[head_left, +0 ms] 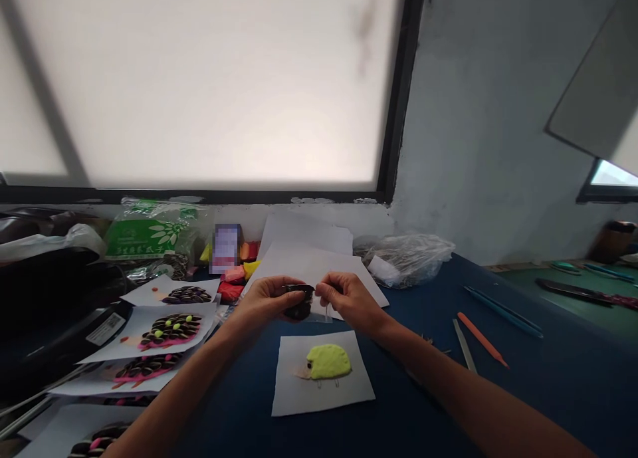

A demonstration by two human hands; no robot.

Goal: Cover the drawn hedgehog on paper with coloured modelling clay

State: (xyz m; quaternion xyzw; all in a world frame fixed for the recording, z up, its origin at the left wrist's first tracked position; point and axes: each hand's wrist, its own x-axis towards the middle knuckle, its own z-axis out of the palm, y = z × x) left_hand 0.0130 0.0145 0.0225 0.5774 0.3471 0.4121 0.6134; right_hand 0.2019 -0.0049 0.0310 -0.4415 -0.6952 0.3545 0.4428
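In the middle of the view my left hand (266, 297) is closed around a small packet of black clay (299, 305) in clear plastic. My right hand (346, 298) is pinched close beside it, at the edge of the clear wrapper; what exactly sits between its fingertips is partly hidden. Below both hands a white paper card (286, 395) lies on the blue table. On the card is a hedgehog figure with a flat yellow clay body (329, 362), a dark eye, a pale snout and two drawn legs.
At left, several finished hedgehog cards (172, 328) overlap beside a black bag (54, 312). Colourful clay packets (232, 290), a green bag (149, 235), white paper sheets (309, 265) and a clear plastic bag (413, 258) line the wall. An orange tool (482, 338) and blue tweezers (503, 310) lie right.
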